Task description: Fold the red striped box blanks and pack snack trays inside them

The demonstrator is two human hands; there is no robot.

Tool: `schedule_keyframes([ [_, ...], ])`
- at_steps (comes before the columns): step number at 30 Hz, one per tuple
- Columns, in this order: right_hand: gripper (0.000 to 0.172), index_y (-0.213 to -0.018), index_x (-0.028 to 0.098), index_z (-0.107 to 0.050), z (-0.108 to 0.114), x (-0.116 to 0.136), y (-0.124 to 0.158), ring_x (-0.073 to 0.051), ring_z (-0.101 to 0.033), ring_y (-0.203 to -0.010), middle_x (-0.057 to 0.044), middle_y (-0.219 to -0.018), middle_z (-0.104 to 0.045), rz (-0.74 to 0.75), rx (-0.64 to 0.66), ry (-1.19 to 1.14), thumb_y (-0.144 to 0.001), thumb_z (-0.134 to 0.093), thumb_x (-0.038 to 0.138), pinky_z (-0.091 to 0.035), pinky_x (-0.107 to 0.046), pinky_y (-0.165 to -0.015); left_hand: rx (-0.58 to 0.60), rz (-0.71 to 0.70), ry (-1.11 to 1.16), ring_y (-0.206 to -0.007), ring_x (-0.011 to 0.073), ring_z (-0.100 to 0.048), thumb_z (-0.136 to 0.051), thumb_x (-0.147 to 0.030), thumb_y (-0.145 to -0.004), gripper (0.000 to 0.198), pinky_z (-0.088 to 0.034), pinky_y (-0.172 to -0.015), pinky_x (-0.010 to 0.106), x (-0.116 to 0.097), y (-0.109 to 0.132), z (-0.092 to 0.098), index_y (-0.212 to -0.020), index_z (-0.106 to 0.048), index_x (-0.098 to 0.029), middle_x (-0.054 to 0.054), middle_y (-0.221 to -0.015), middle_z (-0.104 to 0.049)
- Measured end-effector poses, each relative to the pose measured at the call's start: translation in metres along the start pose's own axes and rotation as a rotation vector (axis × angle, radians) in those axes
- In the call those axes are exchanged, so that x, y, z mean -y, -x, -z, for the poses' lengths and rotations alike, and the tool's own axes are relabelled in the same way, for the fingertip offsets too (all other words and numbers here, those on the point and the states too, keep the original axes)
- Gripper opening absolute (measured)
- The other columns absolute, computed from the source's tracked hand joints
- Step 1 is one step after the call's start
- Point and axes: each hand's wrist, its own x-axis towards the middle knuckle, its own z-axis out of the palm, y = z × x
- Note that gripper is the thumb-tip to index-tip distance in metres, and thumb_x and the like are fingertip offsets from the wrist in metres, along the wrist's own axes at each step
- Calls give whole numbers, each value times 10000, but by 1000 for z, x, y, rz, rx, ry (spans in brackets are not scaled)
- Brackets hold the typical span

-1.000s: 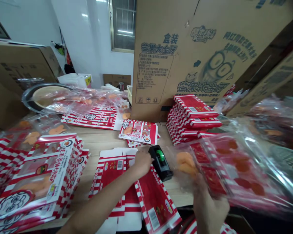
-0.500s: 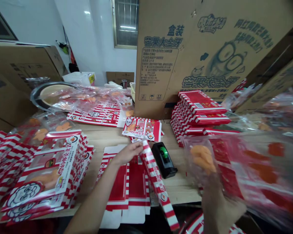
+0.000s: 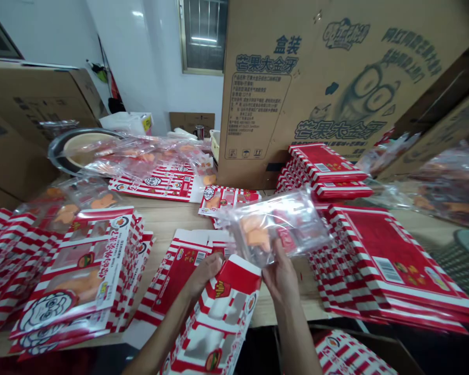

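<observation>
My left hand [image 3: 206, 272] grips the open top end of a red-and-white striped carton [image 3: 219, 317], held upright near the table's front edge. My right hand [image 3: 282, 276] pinches a clear plastic tray pack [image 3: 277, 226] with an orange piece inside it, and holds it just above the carton's open mouth. Several flat unfolded cartons [image 3: 180, 268] lie on the wooden table under my left hand. The tape dispenser is hidden behind the tray pack.
Filled striped boxes [image 3: 82, 271] are stacked at the left. Flat red cartons lie in stacks at the right [image 3: 386, 260] and at the back [image 3: 324, 169]. A big brown shipping box [image 3: 316, 78] stands behind. Loose tray packs [image 3: 140, 156] lie near a round basin [image 3: 72, 148].
My left hand lifted a flat carton and opened it into a box. My right hand brought the tray pack in from the right to the carton's mouth.
</observation>
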Motion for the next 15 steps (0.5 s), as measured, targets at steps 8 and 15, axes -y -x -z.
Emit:
schedule_keyframes([
  [8,313,-871,201,-691,45,0,10,-245,-677,-760,-76,-816,-728,-279,453,156,-623,-723,389,-514,-435,-743,56,-92,161,-623,124,-498,-717,-569,-539,489,-405,-590,235,-6,29,10,-757,-470,-207,-33,-698,-507],
  [15,360,-903,184,-678,42,12,4,-216,-660,-729,-70,-798,-715,-263,675,364,-634,-708,422,-506,-427,-731,19,-140,-120,-719,115,-465,-639,-305,-715,201,-370,-647,203,-16,30,6,-807,-509,-184,-26,-768,-489],
])
